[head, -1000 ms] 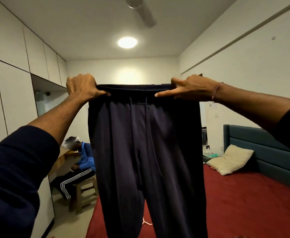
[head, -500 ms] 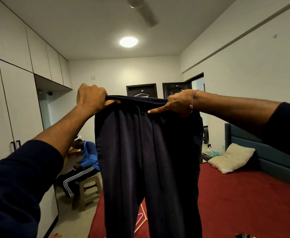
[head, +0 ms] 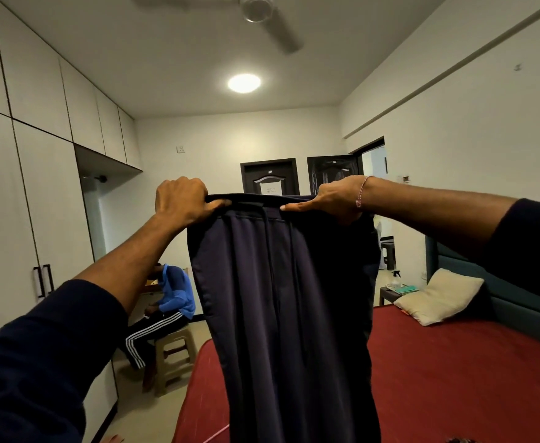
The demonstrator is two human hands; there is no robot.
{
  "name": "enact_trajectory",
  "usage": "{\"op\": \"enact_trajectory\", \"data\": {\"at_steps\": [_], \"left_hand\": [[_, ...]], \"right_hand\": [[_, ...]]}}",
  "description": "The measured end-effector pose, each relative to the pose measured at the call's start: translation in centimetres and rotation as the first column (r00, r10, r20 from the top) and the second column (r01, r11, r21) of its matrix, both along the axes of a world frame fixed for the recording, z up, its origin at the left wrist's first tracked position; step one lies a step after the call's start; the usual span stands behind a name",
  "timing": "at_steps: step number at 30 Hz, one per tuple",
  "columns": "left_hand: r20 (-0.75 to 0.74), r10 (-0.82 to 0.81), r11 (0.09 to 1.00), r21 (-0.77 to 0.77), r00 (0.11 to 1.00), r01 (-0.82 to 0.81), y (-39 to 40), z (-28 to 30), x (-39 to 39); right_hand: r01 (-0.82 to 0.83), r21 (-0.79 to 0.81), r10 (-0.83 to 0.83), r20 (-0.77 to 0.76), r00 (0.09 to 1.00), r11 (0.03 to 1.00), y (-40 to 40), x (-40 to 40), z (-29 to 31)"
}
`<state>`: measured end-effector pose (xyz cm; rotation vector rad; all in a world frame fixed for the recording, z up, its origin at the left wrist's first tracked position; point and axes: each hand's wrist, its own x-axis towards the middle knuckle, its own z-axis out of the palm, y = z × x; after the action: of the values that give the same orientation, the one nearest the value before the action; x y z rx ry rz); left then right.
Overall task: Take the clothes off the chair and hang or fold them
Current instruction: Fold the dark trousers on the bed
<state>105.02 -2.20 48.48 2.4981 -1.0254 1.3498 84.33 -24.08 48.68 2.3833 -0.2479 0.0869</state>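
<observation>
I hold a pair of dark navy track pants (head: 281, 298) up in front of me by the waistband, legs hanging straight down over the bed. My left hand (head: 182, 201) grips the waistband's left corner with curled fingers. My right hand (head: 332, 199) holds the right corner, its index finger stretched along the band. The drawstrings dangle down the front. The chair is out of view.
A bed with a red sheet (head: 454, 378) lies below and to the right, with a beige pillow (head: 441, 297) at its teal headboard (head: 518, 314). A person in a blue top (head: 174, 294) sits on a plastic stool (head: 174, 356) at the left. White wardrobes (head: 22, 203) line the left wall.
Both hands have lowered the pants in the view, so the dark doors behind show above the waistband. The hands sit closer together than a second ago.
</observation>
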Motion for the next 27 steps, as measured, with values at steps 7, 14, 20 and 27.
{"op": "enact_trajectory", "data": {"at_steps": [7,14,20,27], "left_hand": [[-0.168,-0.347,0.923,-0.234,0.923,0.304,-3.3,-0.7,-2.3],[-0.223,-0.614,0.784,-0.288,0.757,0.550,-5.4,-2.9,-5.7],[-0.207,-0.752,0.643,-0.433,0.625,0.631,-7.2,-6.1,-7.3],[-0.358,-0.864,0.500,-0.685,0.353,0.530,-8.2,-9.2,-7.0]], "right_hand": [[0.182,0.143,-0.204,0.156,0.966,0.973,0.6,2.0,-3.2],[0.217,0.530,-0.366,0.193,0.911,0.820,0.6,3.5,-3.8],[0.133,0.910,-0.451,0.065,0.890,0.394,1.7,3.9,-3.4],[0.078,0.995,-0.461,-0.101,0.882,-0.068,1.1,3.7,-3.7]]}}
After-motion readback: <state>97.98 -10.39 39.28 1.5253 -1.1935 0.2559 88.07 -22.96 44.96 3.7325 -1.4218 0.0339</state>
